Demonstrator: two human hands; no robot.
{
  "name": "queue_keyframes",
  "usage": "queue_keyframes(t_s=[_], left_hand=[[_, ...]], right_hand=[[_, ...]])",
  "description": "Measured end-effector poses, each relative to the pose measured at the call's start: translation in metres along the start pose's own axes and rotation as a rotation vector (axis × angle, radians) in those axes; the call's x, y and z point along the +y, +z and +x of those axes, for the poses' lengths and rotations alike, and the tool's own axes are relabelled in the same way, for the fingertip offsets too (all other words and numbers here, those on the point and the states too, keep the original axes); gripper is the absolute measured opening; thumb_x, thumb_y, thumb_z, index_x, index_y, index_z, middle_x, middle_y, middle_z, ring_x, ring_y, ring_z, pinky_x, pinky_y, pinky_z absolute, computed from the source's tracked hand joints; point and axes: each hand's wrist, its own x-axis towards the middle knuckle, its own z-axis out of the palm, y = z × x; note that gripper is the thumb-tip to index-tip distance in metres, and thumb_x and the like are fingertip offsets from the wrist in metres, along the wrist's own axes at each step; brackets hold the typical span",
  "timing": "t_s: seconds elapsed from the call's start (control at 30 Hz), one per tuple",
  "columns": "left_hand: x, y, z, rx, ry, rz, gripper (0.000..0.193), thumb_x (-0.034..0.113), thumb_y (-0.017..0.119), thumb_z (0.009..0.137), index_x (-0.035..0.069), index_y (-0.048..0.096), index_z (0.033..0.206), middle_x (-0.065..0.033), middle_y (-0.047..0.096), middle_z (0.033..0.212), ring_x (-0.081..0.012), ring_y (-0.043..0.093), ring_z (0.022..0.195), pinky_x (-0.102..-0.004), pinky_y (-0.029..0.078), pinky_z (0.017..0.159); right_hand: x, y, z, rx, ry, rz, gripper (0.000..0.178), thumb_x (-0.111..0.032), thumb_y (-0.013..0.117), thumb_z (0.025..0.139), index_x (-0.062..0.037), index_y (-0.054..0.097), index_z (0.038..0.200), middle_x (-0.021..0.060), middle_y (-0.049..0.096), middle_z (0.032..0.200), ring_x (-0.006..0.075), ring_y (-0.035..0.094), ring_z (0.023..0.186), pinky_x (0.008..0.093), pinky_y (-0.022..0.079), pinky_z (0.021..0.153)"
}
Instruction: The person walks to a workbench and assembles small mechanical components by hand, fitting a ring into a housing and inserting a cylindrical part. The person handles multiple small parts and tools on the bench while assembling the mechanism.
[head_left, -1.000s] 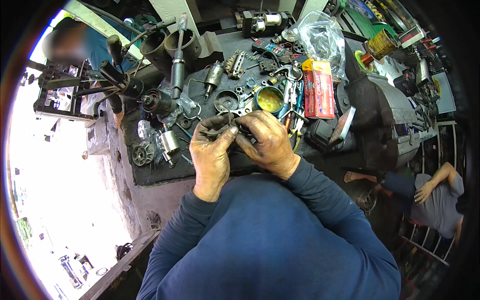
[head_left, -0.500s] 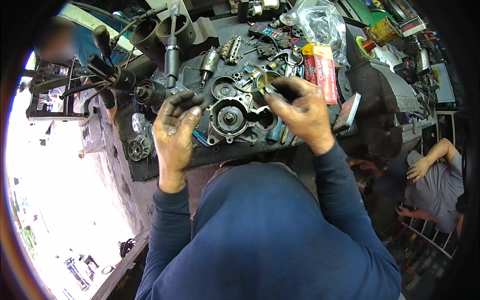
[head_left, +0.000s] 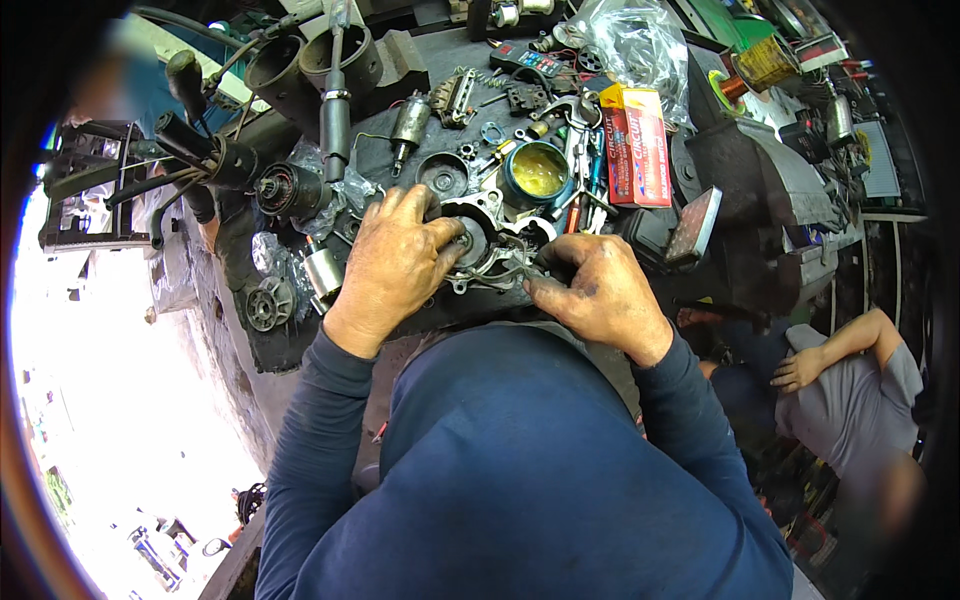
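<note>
A cast metal gear housing [head_left: 484,272] lies on the bench in front of me, with a round chamber and a smaller opening at its right. My left hand [head_left: 405,262] grips its left side, fingers bent over the rim into the round chamber. At the smaller opening is my right hand [head_left: 604,290], thumb and forefinger pinched together by the edge. What that pinch holds is hidden among grey metal. A blue-rimmed tin of yellowish grease [head_left: 540,172] stands just behind the housing. Beside it lies a round metal cover [head_left: 442,176].
Behind are a small motor-like cylinder [head_left: 411,126], a red-and-white box [head_left: 638,150], a multimeter [head_left: 524,60] and a clear plastic bag [head_left: 632,45]. Upright metal cylinders [head_left: 340,62] stand at the back left. A silver cylinder [head_left: 323,272] lies left. Another person [head_left: 845,385] sits at right.
Both hands have come down onto the housing. My right hand moved from above the grease tin, where it held a curved piece, to the smaller opening. A silver cylinder now shows at left.
</note>
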Motion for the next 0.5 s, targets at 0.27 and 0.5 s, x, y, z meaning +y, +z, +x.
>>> queue_keyframes(t_s=[0.27,0.5], left_hand=[[-0.010,-0.004,0.007,0.069,0.198,-0.029,0.020,0.022,0.081,0.091,0.008,0.076,0.106,-0.0078,0.074,0.108,-0.0292,0.067,0.110,-0.0458,0.049,0.097],[-0.017,-0.009,0.008,0.050,0.193,-0.132,0.022,0.019,0.082,0.090,0.006,0.075,0.107,-0.0127,0.075,0.108,-0.0349,0.071,0.104,-0.0490,0.054,0.096]], right_hand=[[-0.019,-0.007,0.024,-0.095,0.070,-0.038,0.033,-0.026,0.077,0.072,0.0055,0.069,0.074,0.0254,0.066,0.066,0.0452,0.070,0.068,0.0516,0.056,0.066],[-0.036,0.003,0.029,-0.095,0.108,-0.097,0.033,-0.025,0.078,0.070,0.0069,0.070,0.074,0.0276,0.067,0.069,0.0462,0.072,0.071,0.0523,0.058,0.070]])
